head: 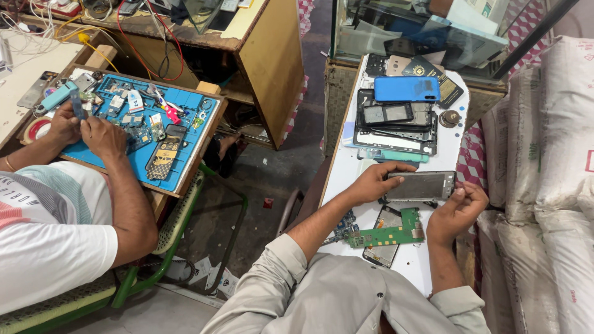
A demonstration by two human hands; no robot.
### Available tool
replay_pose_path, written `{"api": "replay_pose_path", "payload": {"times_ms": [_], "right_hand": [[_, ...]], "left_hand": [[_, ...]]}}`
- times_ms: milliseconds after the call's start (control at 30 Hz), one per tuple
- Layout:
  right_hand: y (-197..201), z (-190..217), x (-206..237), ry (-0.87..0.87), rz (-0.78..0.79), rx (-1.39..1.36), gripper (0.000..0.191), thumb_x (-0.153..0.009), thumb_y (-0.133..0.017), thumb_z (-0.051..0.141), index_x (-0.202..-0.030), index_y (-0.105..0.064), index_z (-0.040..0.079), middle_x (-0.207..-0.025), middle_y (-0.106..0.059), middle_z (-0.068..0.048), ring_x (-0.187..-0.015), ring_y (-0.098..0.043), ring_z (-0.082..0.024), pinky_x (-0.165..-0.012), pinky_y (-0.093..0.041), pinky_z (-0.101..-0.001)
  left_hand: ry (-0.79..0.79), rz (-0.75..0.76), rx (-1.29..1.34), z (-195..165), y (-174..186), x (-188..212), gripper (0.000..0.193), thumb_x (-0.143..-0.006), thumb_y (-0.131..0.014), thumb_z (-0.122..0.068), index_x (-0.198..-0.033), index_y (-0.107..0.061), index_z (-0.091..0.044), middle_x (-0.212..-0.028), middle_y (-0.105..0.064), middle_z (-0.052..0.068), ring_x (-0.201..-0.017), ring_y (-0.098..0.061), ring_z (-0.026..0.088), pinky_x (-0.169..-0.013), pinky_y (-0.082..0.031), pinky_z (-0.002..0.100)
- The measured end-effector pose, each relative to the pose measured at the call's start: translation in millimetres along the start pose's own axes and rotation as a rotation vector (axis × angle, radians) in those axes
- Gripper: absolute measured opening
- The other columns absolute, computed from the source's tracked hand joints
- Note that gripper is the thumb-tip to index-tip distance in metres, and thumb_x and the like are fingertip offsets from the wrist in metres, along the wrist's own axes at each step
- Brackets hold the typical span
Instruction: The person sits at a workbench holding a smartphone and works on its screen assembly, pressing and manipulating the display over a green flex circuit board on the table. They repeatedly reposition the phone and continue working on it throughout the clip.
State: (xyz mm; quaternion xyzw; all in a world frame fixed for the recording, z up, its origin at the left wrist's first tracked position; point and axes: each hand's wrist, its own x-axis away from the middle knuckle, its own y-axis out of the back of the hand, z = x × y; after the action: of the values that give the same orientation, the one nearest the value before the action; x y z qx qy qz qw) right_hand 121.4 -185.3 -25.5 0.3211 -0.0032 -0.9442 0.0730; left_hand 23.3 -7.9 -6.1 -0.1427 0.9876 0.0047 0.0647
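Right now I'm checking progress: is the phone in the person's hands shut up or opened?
Opened: the phone frame is a bare shell, and a green circuit board lies out below it on the white table.

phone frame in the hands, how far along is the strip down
Done: the green circuit board is already out, lying on the white table beside another opened phone part.
In hand: the left hand and right hand hold the dark phone frame by its two ends.
Left: the frame is not yet set down on the pile of phone bodies further back.
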Motion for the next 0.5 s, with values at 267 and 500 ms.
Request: {"api": "replay_pose_path", "payload": {"times_ms": [267,500], "right_hand": [[3,-7,0,-0.168,0.004,-0.071,0.014,-0.118,-0.054,0.011,-0.123,-0.048,-0.001,-0.113,-0.058,-0.005,-0.093,-0.056,-0.008,-0.083,-0.048,-0.0216],[6,-10,1,-0.136,-0.04,-0.087,0.017,-0.118,-0.055,0.014,-0.123,-0.049,0.0,-0.111,-0.06,-0.006,-0.094,-0.059,-0.008,-0.081,-0.049,-0.0213]], "left_hand": [[-0.026,0.058,-0.045,0,-1,1,0.036,-0.102,-0.063,-0.009,-0.138,-0.067,-0.013,-0.126,-0.072,0.004,-0.095,-0.061,0.008,-0.084,-0.053,0.024],[-0.038,0.078,0.093,-16,-12,13,0.042,-0.1,-0.066,-0.012,-0.141,-0.061,-0.012,-0.127,-0.07,0.005,-0.109,-0.064,0.007,-0.09,-0.056,0.025]]}}
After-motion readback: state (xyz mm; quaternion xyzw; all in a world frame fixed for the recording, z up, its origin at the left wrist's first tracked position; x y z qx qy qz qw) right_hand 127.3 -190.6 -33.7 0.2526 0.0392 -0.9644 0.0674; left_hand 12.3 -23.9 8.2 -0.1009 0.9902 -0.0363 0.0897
